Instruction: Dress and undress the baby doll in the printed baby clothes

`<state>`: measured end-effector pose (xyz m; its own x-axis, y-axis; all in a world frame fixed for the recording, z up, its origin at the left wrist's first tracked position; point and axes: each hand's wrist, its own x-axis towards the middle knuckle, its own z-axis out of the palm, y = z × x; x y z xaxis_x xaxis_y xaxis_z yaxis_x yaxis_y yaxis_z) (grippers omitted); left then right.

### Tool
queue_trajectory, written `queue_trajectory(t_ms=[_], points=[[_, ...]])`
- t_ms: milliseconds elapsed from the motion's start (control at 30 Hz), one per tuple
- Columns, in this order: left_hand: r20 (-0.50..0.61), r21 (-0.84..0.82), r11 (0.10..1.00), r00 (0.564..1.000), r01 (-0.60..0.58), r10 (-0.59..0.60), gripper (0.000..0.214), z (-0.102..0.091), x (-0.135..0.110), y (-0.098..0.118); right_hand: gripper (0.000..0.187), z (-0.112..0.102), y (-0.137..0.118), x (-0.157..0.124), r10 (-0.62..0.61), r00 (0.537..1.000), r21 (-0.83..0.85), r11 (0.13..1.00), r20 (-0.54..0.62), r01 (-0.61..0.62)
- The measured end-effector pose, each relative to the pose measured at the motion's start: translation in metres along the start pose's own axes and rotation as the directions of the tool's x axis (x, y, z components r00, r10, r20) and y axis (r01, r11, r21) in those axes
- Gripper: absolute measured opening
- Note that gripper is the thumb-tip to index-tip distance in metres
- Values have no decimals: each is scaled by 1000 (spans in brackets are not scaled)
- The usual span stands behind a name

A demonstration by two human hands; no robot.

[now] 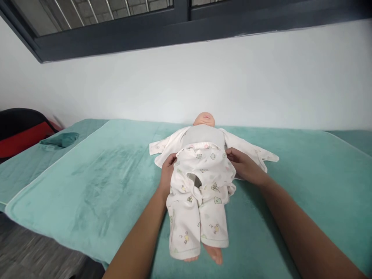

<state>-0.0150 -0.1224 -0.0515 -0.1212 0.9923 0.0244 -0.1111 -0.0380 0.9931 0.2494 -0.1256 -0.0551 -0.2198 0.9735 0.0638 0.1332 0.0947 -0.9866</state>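
Note:
A baby doll (204, 119) lies on its back on a teal blanket (104, 182), head toward the wall, feet toward me. It wears white printed trousers (200, 193) and lies on an open white top (247, 149) with sleeves spread. My left hand (167, 170) grips the trousers' waistband at the doll's left side of the picture. My right hand (242, 164) pinches the waistband on the other side. Both hands have fingers closed on the fabric. Bare doll feet (213, 254) stick out of the trouser legs.
A small dark green cloth (59, 139) lies at the blanket's far left. A black and red bag (20, 130) sits beyond the left edge. A white wall and dark window frame (180, 27) stand behind. Grey floor (29, 255) shows at the lower left.

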Motion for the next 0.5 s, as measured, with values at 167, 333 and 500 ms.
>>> queue_trajectory(t_ms=[167,333,500], points=[[14,-34,996,996,84,-83,20,-1,-2,9,32,1,2,-2,40,996,-49,998,-74,-44],[72,-94,987,990,130,-123,26,1,-7,16,35,-3,6,-1,109,992,35,994,-66,-107],[148,-160,971,977,180,-157,34,1,-10,15,28,-2,5,0,206,979,205,958,5,-203]])
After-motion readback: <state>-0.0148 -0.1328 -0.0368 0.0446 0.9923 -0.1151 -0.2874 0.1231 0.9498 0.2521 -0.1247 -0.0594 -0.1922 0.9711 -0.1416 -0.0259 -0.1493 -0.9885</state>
